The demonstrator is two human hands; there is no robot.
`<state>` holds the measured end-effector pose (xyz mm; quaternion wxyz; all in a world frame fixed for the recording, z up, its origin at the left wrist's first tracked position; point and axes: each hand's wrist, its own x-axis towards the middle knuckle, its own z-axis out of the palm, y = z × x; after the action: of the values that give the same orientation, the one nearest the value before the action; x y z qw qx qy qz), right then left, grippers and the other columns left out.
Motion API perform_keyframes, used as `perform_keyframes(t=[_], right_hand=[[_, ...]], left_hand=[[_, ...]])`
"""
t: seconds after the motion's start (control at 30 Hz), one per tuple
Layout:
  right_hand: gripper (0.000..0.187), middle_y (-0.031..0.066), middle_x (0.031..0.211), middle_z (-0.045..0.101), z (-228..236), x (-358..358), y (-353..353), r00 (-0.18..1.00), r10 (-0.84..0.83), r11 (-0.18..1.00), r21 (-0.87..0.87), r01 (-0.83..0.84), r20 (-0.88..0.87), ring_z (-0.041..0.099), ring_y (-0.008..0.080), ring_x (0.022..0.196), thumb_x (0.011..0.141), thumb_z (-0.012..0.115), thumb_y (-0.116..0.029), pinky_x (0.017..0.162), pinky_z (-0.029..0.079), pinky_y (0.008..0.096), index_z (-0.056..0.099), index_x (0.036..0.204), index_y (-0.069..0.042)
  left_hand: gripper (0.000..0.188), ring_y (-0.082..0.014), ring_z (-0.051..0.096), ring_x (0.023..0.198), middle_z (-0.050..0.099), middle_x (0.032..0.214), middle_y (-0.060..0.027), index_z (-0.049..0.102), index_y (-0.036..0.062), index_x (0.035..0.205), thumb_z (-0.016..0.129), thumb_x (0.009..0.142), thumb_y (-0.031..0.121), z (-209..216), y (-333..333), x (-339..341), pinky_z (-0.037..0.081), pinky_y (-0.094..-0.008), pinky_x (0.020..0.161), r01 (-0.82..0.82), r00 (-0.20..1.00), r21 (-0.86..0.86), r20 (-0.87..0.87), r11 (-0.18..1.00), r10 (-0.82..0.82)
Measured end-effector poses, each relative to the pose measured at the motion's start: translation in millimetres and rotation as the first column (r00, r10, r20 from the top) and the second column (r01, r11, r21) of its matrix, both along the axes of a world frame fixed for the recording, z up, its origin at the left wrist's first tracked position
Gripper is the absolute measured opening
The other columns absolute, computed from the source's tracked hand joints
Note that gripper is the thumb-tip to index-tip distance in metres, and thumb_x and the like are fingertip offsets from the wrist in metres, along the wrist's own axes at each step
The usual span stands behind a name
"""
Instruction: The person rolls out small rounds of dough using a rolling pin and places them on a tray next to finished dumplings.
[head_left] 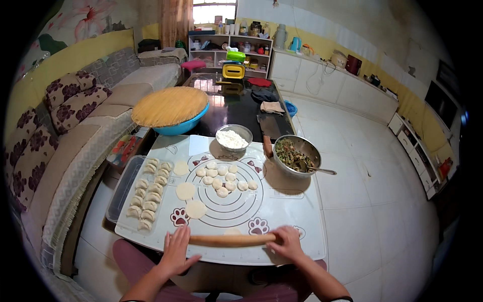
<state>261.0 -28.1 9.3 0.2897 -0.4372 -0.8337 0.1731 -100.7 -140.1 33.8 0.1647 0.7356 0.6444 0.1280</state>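
Note:
A wooden rolling pin (229, 240) lies crosswise near the front edge of the pale printed mat (282, 216). My left hand (175, 251) rests flat over the pin's left end, fingers stretched forward and thumb spread. At the other end, the fingers of my right hand (289, 242) curl over the pin. A small dough piece (233, 231) shows just behind the pin, partly hidden by it. Three flat dough wrappers, one of them a large round wrapper (196, 209), lie left of centre. Several small dough rounds (222, 192) cluster mid-mat.
Folded dumplings (150, 205) line a clear plastic tray (122, 194) on the left. Behind the mat's middle sits a bowl of flour (234, 130); a metal bowl (314, 151) holds chopped filling and a spoon. A cleaver (267, 128) and a lidded blue basin (183, 128) stand farther back.

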Motion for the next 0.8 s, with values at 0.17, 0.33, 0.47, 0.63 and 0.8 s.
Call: perform_keyframes(t=[0.17, 0.33, 0.47, 0.63, 0.8], right_hand=[[0.035, 0.0058, 0.09, 0.06, 10.5, -32.8, 15.9, 1.0, -0.027, 0.992, 0.127, 0.028, -0.012, 0.055, 0.0256, 0.084, 0.069, 0.073, -0.035, 0.077, 0.038, 0.0392, 0.067, 0.095, -0.012], [0.033, 0.0048, 0.089, 0.058, 3.0, -19.7, 18.3, 0.998, -0.051, 0.998, 0.029, 0.051, -0.025, 0.053, 0.025, 0.086, 0.069, 0.075, -0.033, 0.078, 0.038, 0.0381, 0.066, 0.092, -0.013], [0.03, 0.0049, 0.09, 0.057, 9.0, -19.2, 10.6, 0.992, -0.116, 0.993, -0.004, 0.115, -0.041, 0.052, 0.0248, 0.09, 0.07, 0.075, -0.028, 0.081, 0.037, 0.0383, 0.065, 0.093, -0.012], [0.028, 0.005, 0.09, 0.057, 12.6, -14.5, 10.3, 0.985, -0.15, 0.989, -0.02, 0.149, -0.082, 0.051, 0.0251, 0.09, 0.069, 0.075, -0.022, 0.082, 0.037, 0.037, 0.065, 0.093, -0.012], [0.029, 0.0043, 0.09, 0.057, 11.2, -6.0, 0.6, 0.997, -0.08, 0.997, -0.018, 0.08, 0.02, 0.052, 0.0248, 0.09, 0.069, 0.075, -0.025, 0.081, 0.037, 0.0377, 0.065, 0.093, -0.013]], left_hand=[[0.091, -0.0327, 0.011, 0.141, 0.014, 0.151, -0.0209, 0.014, -0.0016, 0.145, 0.053, 0.084, 0.055, -2.2, 29.3, -4.5, 0.007, -0.052, 0.112, -0.11, 0.993, 0.009, 0.051, 0.994, 0.109], [0.087, -0.0338, 0.012, 0.141, 0.017, 0.151, -0.0195, 0.019, -0.0017, 0.144, 0.052, 0.085, 0.053, 4.6, 29.4, 15.6, 0.006, -0.0585, 0.109, -0.088, 0.987, 0.089, -0.128, 0.992, 0.099], [0.077, -0.0291, 0.022, 0.139, 0.027, 0.148, -0.0162, 0.028, 0.005, 0.142, 0.052, 0.086, 0.052, 1.3, 17.0, 72.5, 0.016, -0.056, 0.11, 0.319, 0.931, 0.177, 0.124, 0.931, -0.342], [0.066, -0.0302, 0.036, 0.131, 0.042, 0.136, -0.0153, 0.036, 0.0057, 0.137, 0.056, 0.087, 0.044, -17.7, 35.5, 81.6, 0.025, -0.0512, 0.108, 0.455, 0.887, 0.207, -0.018, 0.866, -0.462], [0.063, -0.0304, 0.036, 0.13, 0.043, 0.133, -0.0138, 0.039, 0.006, 0.135, 0.059, 0.086, 0.039, -4.1, 8.4, 27.3, 0.024, -0.0545, 0.107, 0.267, 0.951, 0.359, 0.054, 0.894, -0.305]])
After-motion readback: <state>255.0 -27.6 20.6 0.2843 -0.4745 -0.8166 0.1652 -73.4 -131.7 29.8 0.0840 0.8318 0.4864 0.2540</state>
